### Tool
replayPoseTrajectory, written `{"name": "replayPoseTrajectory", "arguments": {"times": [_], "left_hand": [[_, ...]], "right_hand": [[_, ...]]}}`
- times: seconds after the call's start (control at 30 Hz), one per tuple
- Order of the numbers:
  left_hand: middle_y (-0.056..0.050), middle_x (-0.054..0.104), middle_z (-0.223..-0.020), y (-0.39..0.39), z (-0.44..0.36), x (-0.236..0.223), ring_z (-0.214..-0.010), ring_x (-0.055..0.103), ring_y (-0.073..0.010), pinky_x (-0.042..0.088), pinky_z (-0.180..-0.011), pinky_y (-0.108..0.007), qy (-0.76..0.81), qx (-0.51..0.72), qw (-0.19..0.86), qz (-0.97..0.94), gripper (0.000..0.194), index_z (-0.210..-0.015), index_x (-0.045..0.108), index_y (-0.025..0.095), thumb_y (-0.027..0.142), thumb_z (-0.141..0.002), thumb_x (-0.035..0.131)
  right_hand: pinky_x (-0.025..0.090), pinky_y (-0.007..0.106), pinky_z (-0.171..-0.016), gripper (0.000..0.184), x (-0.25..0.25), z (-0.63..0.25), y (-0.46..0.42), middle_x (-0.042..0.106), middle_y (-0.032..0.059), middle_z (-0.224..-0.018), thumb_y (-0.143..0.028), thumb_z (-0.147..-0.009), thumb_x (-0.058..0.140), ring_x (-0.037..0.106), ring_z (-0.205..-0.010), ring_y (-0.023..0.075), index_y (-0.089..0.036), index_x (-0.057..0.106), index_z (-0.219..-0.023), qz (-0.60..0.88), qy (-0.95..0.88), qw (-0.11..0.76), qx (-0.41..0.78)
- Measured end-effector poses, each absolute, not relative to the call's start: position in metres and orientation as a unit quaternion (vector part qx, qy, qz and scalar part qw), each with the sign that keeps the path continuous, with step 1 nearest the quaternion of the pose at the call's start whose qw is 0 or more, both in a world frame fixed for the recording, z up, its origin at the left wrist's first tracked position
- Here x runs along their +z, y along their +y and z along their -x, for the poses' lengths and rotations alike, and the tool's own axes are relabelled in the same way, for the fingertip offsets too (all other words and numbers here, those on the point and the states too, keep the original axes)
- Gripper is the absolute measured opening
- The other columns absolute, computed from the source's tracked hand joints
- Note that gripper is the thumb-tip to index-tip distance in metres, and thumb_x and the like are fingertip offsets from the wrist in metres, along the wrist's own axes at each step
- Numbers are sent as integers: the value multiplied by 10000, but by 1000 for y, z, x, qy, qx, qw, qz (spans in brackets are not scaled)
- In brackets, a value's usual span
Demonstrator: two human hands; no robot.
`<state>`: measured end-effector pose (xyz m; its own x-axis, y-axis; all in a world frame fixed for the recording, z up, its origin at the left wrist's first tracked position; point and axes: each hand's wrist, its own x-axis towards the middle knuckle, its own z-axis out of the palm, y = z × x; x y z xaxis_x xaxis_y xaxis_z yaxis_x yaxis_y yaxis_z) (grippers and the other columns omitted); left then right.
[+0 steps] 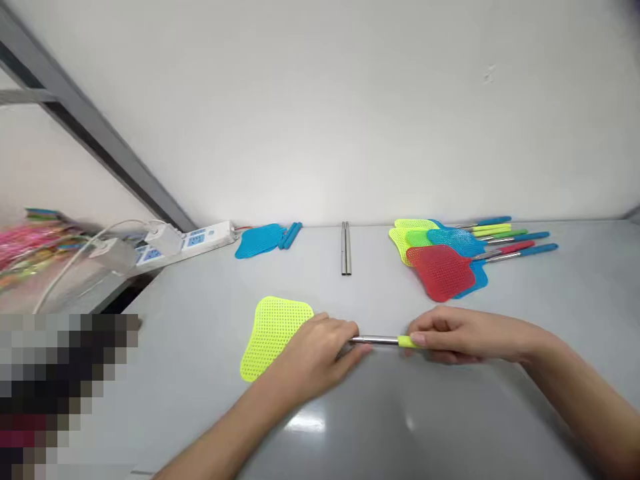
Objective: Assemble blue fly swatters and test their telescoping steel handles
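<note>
A yellow fly swatter lies on the grey table, its mesh head point(273, 330) to the left and its metal rod point(374, 340) running right. My left hand point(320, 353) grips the swatter where the head meets the rod. My right hand point(453, 335) is closed around the yellow-green handle point(407, 342) at the rod's other end. Both hands rest low on the table surface.
A pile of finished swatters point(445, 257) in several colours lies at the back right. Two bare metal rods point(346, 248) lie at the back centre. A blue swatter head with blue handles point(265, 239) sits beside a white power strip point(200, 239) with plugs and cables.
</note>
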<state>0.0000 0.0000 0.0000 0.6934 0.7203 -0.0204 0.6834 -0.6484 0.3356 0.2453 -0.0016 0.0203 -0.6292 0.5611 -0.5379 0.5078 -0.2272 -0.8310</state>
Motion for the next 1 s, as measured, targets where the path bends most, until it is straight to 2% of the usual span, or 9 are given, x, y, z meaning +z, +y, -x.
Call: {"name": "replayPoseTrajectory", "arguments": {"times": [0.23, 0.37, 0.5, 0.83, 0.9, 1.0], "left_hand": [[27, 536, -655, 3, 6, 9, -667, 453, -133, 306, -705, -287, 360, 68, 175, -914, 227, -815, 521, 199, 368, -878, 383], [28, 504, -620, 9, 12, 11, -603, 420, -113, 288, -736, -307, 361, 69, 168, -915, 279, -731, 515, 183, 399, -863, 398], [24, 488, -607, 13, 19, 17, -645, 415, -127, 259, -766, -331, 357, 73, 160, -917, 284, -690, 505, 181, 379, -863, 398], [27, 427, -582, 17, 26, 8, -632, 387, -124, 262, -740, -323, 336, 43, 172, -925, 287, -610, 364, 166, 225, -886, 314], [22, 427, -608, 15, 25, 4, -634, 388, -125, 271, -740, -318, 334, 47, 178, -924, 266, -633, 356, 170, 204, -889, 290], [21, 406, -615, 12, 21, 0, -631, 381, -126, 277, -748, -320, 337, 51, 176, -923, 246, -642, 332, 174, 184, -882, 281]], "right_hand": [[197, 197, -433, 339, 26, -249, -1, 313, -56, -576, -493, -824, 447, 246, -484, 69, -171, 547, -790, 455, -621, 40, 637], [173, 214, -431, 337, 26, -254, 2, 280, -59, -563, -483, -817, 456, 217, -479, 73, -171, 576, -773, 466, -633, 58, 615], [151, 226, -428, 308, 28, -264, 2, 258, -62, -553, -456, -811, 479, 205, -474, 75, -179, 599, -753, 469, -642, 69, 603], [127, 229, -413, 355, 11, -248, 4, 302, -57, -555, -481, -796, 499, 202, -459, 63, -155, 636, -834, 474, -596, 73, 644], [111, 235, -417, 338, 7, -248, 5, 284, -60, -546, -466, -789, 517, 183, -461, 65, -150, 635, -786, 471, -594, 87, 646], [107, 240, -442, 345, 7, -250, 5, 216, -67, -526, -433, -770, 554, 158, -481, 68, -135, 583, -600, 440, -614, 116, 645]]}}
